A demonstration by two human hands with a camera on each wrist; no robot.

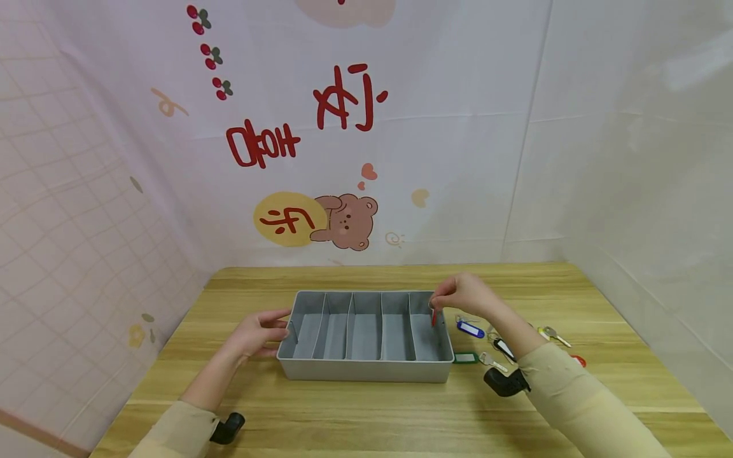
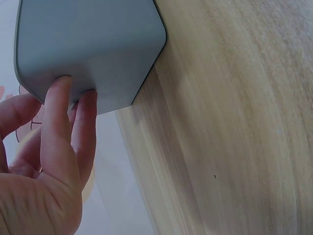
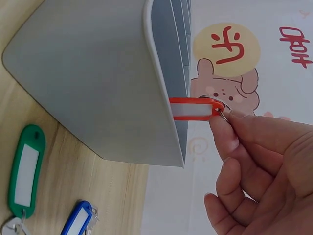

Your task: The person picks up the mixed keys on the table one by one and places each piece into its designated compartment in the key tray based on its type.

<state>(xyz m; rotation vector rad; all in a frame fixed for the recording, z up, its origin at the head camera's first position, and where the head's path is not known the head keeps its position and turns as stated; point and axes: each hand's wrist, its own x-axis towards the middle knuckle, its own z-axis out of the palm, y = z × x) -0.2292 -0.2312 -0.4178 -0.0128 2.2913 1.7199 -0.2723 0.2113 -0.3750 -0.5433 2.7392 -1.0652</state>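
"Pale sleeves (image 1: 584,394) lie nearest, left and right. Condition of grip?"

"Right hand (image 1: 466,296) clamped, thumb against forefinger, on the ring end of a red key tag (image 3: 193,109). Left hand (image 1: 252,334) unclenched, fingertips touching the left end of the grey tray (image 1: 364,370)."

"Red key tag's location?"

"Hanging in the tray's rightmost compartment (image 1: 428,346), partly below the rim. Green tag (image 1: 466,358) and blue tag (image 1: 471,329) noted on the table (image 1: 366,413), right of the tray."
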